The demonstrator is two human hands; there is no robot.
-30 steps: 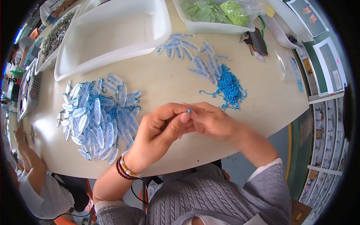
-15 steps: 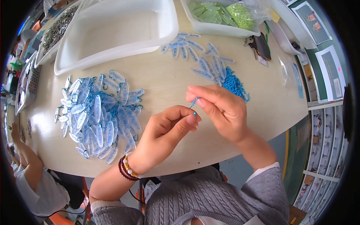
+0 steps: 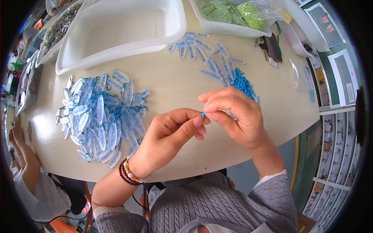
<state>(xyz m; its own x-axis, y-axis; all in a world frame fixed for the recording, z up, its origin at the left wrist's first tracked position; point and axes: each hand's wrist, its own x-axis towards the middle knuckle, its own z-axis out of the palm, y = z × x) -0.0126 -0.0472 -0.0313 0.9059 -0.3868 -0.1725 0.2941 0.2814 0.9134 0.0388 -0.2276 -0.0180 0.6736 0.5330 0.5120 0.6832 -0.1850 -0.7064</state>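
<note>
Just in front of me, my left hand is closed, thumb against forefinger, on a short blue ball chain. My right hand pinches the same chain from the other side, so the two sets of fingertips nearly meet; most of the chain is hidden by them. Beyond the right hand lies a heap of blue ball chains, with loose clear oval tags bearing blue print beside it. Left of my left hand spreads a large pile of similar tags, mixed with blue chains.
A big white bin stands at the back left, beside a tray of metal rings. Another bin holds green tags and green chains. Dark keys and a case lie at right. A co-worker's arm rests at the far left.
My right hand has come down and closer to the left, and the blue chain between the fingertips shows less. The left hand stays nearly in place. The co-worker's hand has shifted slightly.
</note>
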